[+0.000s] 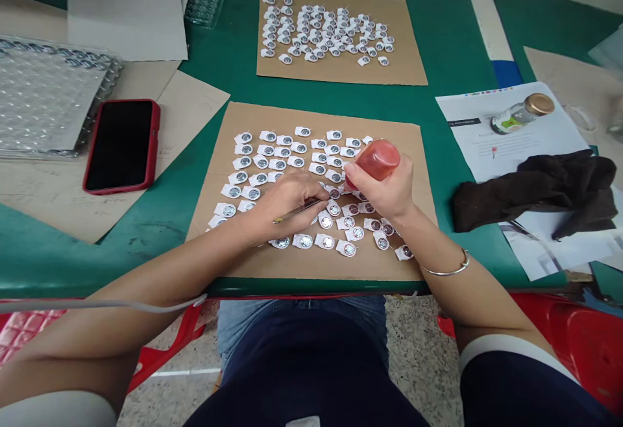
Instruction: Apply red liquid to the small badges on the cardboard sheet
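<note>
Red bottle [380, 159] sits gripped in the right hand [381, 183] while the left hand [298, 205] pinches a thin tool [298, 211].

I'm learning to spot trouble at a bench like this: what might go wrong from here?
The right hand grips a red bottle over the white-tabbed pieces, so any drip might mark them. The left forearm crosses over the cardboard's near-left corner and might nudge pieces askew. The bangle might catch one too.
</note>
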Tool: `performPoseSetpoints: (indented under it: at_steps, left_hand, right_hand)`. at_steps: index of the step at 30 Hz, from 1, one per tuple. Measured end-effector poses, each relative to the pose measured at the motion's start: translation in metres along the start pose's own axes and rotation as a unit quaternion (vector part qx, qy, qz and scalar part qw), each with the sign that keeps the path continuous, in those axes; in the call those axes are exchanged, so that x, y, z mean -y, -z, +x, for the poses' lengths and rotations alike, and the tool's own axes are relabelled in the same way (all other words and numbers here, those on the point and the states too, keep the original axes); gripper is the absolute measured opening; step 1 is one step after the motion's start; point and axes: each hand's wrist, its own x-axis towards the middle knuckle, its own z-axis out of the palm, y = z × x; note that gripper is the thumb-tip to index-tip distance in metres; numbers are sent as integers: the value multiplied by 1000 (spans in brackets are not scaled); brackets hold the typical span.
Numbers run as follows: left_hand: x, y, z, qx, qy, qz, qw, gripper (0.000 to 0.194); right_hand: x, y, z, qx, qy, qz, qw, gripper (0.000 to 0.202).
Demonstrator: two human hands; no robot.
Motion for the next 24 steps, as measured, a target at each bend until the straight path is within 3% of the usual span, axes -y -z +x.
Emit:
performPoseSetpoints:
  at_steps: [18, 24]
  left_hand:
    - [-1, 2, 0, 2, 11, -13, 1000, 8]
    - [-2, 3, 0, 3, 42, -32, 999, 9]
  right_hand:
    - [-1, -3, 0, -12, 28, -13, 999, 27]
    - [0, -3, -1, -12, 37, -21, 999, 27]
